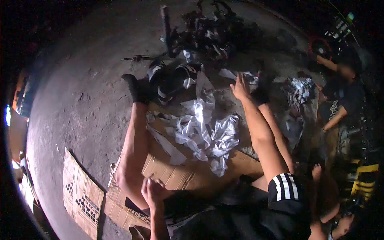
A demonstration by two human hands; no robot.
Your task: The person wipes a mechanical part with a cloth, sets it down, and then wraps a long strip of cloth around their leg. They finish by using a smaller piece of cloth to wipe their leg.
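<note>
White cloth (201, 114): thin, crumpled, twisted strips | left hand (153, 193): half-curled, hold unclear | right hand (241, 87): fingers extended, holding nothing

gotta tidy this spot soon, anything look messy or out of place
Yes: the crumpled white strips mid-view lie in a loose tangle, partly on the cardboard and partly beyond its far edge, rather than neatly folded.

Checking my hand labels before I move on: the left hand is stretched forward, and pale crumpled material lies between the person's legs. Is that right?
Not quite: the head view shows the right hand stretched forward; the left hand is by the left knee. The pale crumpled material does lie between the legs.
</note>
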